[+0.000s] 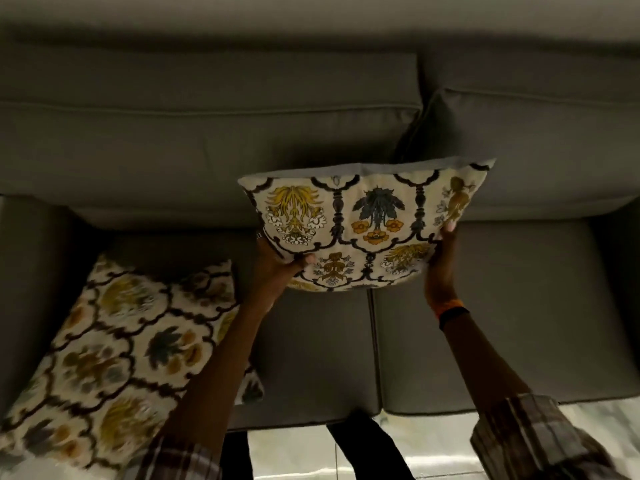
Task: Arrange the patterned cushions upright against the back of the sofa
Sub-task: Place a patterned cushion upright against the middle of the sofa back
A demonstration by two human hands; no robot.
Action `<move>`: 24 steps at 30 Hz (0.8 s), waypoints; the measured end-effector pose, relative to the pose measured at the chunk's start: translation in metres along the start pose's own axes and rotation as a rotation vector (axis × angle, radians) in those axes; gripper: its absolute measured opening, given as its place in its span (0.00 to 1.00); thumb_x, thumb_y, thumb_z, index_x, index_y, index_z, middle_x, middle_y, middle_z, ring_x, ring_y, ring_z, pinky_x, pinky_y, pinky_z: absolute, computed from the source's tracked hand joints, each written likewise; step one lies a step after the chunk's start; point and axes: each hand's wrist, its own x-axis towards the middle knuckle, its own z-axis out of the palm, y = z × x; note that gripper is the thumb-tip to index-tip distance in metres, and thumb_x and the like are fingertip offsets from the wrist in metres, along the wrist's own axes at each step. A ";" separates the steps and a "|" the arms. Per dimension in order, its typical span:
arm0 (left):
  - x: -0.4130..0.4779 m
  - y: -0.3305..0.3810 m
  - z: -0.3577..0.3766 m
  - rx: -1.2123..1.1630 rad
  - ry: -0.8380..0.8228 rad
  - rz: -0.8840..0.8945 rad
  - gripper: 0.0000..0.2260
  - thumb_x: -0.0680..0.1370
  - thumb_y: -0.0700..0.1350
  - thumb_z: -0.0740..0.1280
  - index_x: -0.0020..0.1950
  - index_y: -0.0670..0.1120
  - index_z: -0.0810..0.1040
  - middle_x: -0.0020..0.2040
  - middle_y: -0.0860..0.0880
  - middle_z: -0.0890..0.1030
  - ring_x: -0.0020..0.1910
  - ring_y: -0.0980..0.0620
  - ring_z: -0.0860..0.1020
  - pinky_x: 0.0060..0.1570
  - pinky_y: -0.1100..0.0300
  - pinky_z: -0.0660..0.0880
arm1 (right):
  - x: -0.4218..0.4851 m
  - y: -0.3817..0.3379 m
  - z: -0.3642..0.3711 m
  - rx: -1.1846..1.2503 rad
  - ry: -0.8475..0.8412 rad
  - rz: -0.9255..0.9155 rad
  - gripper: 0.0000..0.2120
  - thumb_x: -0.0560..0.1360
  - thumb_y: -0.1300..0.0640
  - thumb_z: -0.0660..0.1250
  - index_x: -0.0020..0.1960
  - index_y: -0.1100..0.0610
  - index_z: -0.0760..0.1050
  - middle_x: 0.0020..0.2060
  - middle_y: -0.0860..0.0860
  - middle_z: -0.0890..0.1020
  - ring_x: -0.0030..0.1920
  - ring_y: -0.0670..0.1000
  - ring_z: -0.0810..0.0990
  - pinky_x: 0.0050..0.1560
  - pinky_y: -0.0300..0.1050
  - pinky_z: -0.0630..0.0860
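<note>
While both hands, left [277, 263] and right [441, 258], clamp their fingers on the lower corners of the cream floral fabric cushion [367, 223], held long axis level just before the grey sofa backrest [207, 133], its twin cushion [117, 344] lies flat on the seat, nearer the left hand

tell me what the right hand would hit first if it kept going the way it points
Probably the sofa's back cushion: the right hand holds the cushion and points towards it. Depth is unclear.

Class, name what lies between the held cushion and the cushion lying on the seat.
In the head view, only the left hand, its forearm, and bare grey sofa seat.
</note>
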 end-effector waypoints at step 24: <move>0.024 -0.057 0.033 0.321 0.071 -0.293 0.52 0.72 0.65 0.74 0.83 0.44 0.50 0.84 0.40 0.52 0.82 0.41 0.55 0.79 0.51 0.57 | -0.036 0.064 0.042 -0.229 0.387 0.067 0.21 0.84 0.56 0.64 0.73 0.64 0.70 0.67 0.62 0.77 0.66 0.62 0.77 0.66 0.54 0.76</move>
